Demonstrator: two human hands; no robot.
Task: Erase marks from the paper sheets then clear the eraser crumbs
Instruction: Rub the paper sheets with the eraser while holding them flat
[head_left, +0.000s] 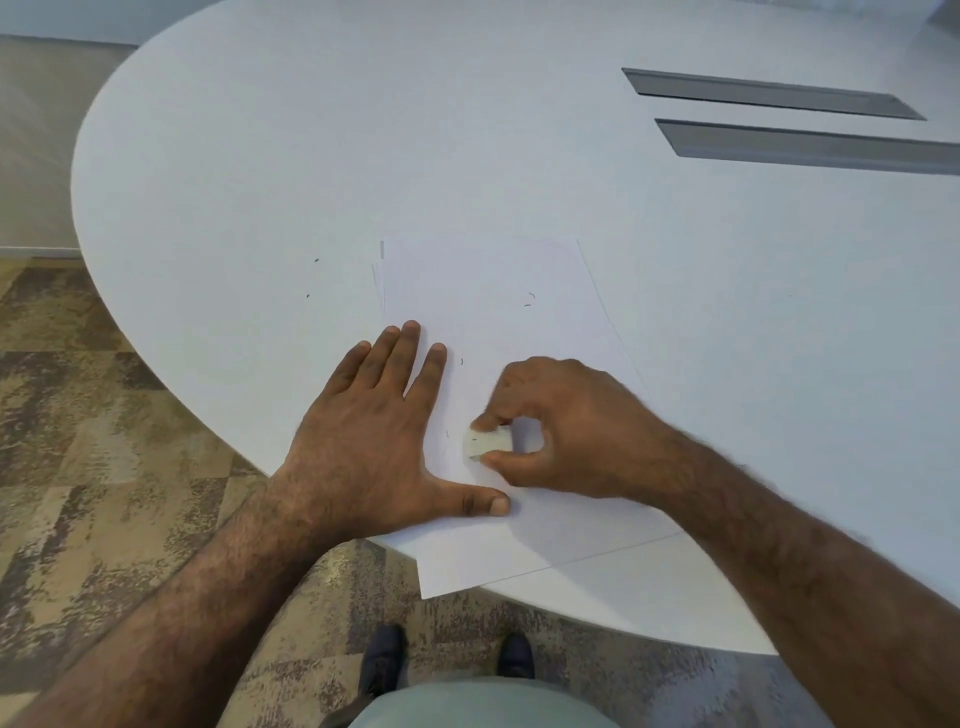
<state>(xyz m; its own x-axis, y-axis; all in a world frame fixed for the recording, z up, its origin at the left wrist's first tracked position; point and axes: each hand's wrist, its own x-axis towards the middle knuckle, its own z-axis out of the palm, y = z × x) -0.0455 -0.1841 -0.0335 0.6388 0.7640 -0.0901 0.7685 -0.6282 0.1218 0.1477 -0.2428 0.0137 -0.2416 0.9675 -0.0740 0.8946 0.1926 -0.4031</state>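
Observation:
A small stack of white paper sheets lies on the white table, its near corner hanging over the table's front edge. My left hand presses flat on the sheet's left side, fingers straight and thumb spread. My right hand pinches a small white eraser between thumb and fingers, held against the top sheet just right of my left hand. A few dark eraser crumbs lie on the paper farther up, and one crumb sits near my left fingertips. Faint pencil marks show left of the eraser.
The white oval table curves away on the left and front. Two grey cable slots sit at the back right. Two tiny dark crumbs lie on the table left of the paper. Patterned carpet and my shoes are below.

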